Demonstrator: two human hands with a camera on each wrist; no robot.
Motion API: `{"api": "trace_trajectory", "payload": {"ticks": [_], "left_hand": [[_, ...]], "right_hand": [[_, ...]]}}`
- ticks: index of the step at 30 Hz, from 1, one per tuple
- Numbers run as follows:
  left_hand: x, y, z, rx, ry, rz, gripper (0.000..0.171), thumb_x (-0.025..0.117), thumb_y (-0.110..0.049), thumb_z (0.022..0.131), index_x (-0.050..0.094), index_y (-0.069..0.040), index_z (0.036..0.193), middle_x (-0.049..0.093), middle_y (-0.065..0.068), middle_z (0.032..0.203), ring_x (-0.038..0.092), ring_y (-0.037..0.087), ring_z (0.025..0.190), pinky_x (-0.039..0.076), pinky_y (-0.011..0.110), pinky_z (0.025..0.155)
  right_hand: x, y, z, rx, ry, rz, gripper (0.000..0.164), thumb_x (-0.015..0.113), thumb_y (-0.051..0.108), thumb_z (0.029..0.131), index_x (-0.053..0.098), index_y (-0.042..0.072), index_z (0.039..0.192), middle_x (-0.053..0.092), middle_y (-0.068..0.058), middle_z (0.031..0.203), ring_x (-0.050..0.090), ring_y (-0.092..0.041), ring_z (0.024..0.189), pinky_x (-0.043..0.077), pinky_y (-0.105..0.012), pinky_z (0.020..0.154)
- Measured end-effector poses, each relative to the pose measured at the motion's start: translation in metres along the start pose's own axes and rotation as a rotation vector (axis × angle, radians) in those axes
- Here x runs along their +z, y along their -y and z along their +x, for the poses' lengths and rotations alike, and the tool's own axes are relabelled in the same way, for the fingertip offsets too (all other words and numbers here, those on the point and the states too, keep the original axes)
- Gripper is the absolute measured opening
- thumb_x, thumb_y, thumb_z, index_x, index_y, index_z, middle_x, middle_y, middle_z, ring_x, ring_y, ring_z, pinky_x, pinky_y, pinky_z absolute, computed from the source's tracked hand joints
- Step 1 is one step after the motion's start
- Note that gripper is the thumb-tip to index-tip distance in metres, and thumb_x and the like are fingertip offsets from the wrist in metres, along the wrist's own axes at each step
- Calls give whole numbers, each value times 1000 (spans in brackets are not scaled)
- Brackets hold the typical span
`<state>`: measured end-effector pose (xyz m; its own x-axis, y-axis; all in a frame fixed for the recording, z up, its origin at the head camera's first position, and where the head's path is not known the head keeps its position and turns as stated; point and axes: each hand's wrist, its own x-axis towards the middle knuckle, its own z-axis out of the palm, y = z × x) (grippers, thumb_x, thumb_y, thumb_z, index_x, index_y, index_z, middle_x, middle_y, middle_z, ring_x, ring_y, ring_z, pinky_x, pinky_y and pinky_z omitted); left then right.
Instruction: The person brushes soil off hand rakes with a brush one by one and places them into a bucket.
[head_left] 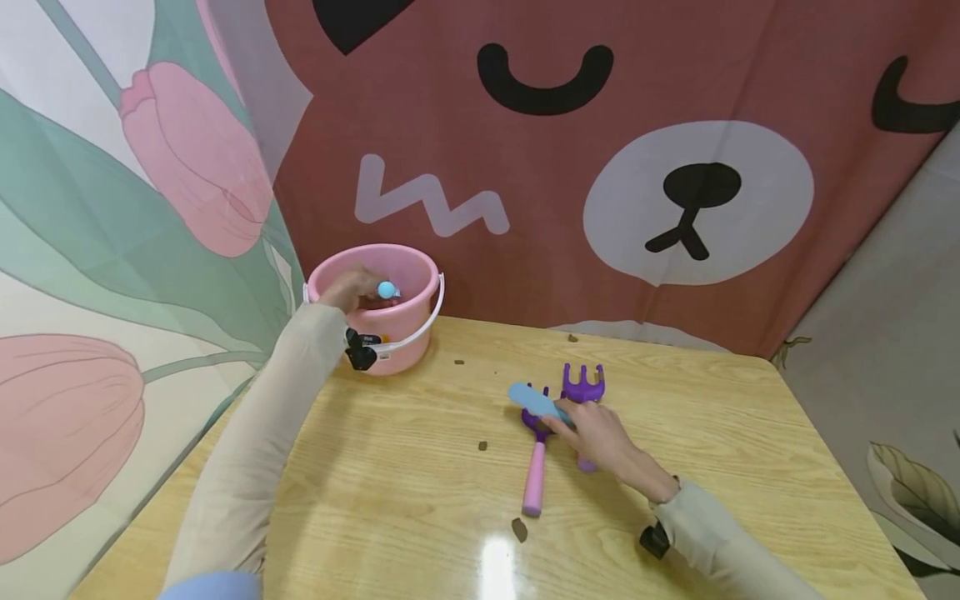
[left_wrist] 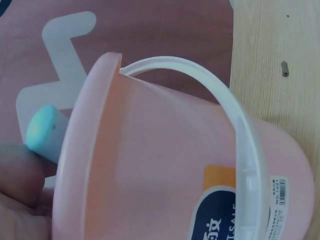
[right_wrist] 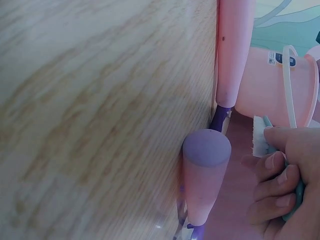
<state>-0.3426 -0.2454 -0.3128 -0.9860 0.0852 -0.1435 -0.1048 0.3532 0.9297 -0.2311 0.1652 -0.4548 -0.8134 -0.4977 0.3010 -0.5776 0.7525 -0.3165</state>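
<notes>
My left hand (head_left: 358, 287) reaches into the mouth of a pink bucket (head_left: 390, 354). It holds a small tool with a rounded light blue end (left_wrist: 47, 129); the rest is hidden by the rim. In the right hand (head_left: 603, 437) is a blue brush (head_left: 534, 400) with white bristles (right_wrist: 259, 137), the fingers curled round its handle. The brush is above a purple hand rake (head_left: 534, 479) with a pink handle, partly covering its head. A second purple rake (head_left: 585, 385) lies beside it, its handle partly behind the right hand.
Several small brown bits, one a larger flake (head_left: 519, 529), are scattered on the wooden table (head_left: 390, 475). The bucket's white handle (head_left: 420, 333) hangs down its front side. A printed cloth (head_left: 540, 275) hangs behind the table's back edge.
</notes>
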Motion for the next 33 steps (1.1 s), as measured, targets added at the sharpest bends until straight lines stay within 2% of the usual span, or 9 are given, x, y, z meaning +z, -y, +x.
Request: {"api": "trace_trajectory", "payload": {"ticks": [3, 5, 7, 11, 16, 21, 27, 30, 33], "left_hand": [[-3, 5, -2, 75, 7, 32, 12, 56, 1, 86, 68, 1, 83, 63, -1, 66, 58, 9, 62, 46, 20, 60], [-4, 7, -2, 77, -4, 78, 11, 57, -1, 86, 66, 1, 81, 60, -1, 64, 55, 12, 61, 45, 22, 60], [-6, 8, -1, 68, -12, 110, 11, 56, -3, 88, 64, 1, 80, 56, -1, 63, 51, 13, 61, 43, 23, 59], [-5, 5, 0, 33, -17, 144, 16, 54, -3, 90, 64, 1, 77, 57, 2, 64, 51, 14, 62, 44, 24, 59], [1, -1, -2, 7, -44, 148, 15, 52, -6, 92, 61, 5, 86, 59, 6, 72, 54, 17, 68, 47, 28, 66], [6, -4, -6, -5, -61, 172, 15, 52, -6, 92, 60, 5, 86, 57, 8, 73, 50, 17, 60, 43, 24, 57], [8, -6, -2, -37, -50, 165, 22, 52, -6, 94, 54, 0, 73, 47, 1, 60, 43, 12, 52, 37, 21, 50], [9, -5, 1, -8, -72, 160, 25, 53, -8, 96, 52, -1, 72, 46, 2, 61, 43, 15, 56, 37, 24, 52], [10, -3, 4, 49, -116, 166, 24, 54, -8, 97, 53, 2, 75, 48, 3, 63, 43, 18, 57, 37, 26, 51]], "right_hand": [[0, 0, 1, 0, 4, -10, 31, 66, 29, 97, 69, -1, 105, 38, 10, 56, 32, 1, 43, 28, -17, 39], [1, 1, 1, 0, 6, -14, 31, 66, 28, 97, 69, -1, 106, 38, 10, 55, 31, 1, 43, 27, -16, 39], [1, 0, 1, 2, 9, -17, 31, 66, 28, 97, 69, -2, 106, 37, 10, 55, 31, 1, 42, 27, -16, 38], [0, -1, 0, 12, 15, -9, 32, 64, 30, 98, 69, -1, 105, 38, 10, 54, 32, 1, 41, 28, -16, 38], [-1, -2, 0, 20, 18, -10, 31, 62, 32, 99, 68, 1, 102, 38, 10, 55, 32, 1, 41, 27, -16, 38], [-2, -3, 0, 31, 26, -16, 34, 62, 33, 99, 69, -1, 106, 37, 10, 55, 30, 1, 42, 26, -16, 38], [-3, -6, -1, 24, 15, -6, 22, 65, 28, 98, 63, 8, 89, 37, 10, 56, 31, 0, 43, 26, -15, 39], [-4, -7, -1, 24, 9, 9, 21, 66, 26, 97, 59, 11, 84, 38, 10, 57, 32, 0, 43, 27, -15, 39], [-4, -8, -2, 29, 10, 13, 21, 65, 26, 98, 58, 12, 83, 37, 11, 56, 30, 0, 43, 25, -15, 39]]}}
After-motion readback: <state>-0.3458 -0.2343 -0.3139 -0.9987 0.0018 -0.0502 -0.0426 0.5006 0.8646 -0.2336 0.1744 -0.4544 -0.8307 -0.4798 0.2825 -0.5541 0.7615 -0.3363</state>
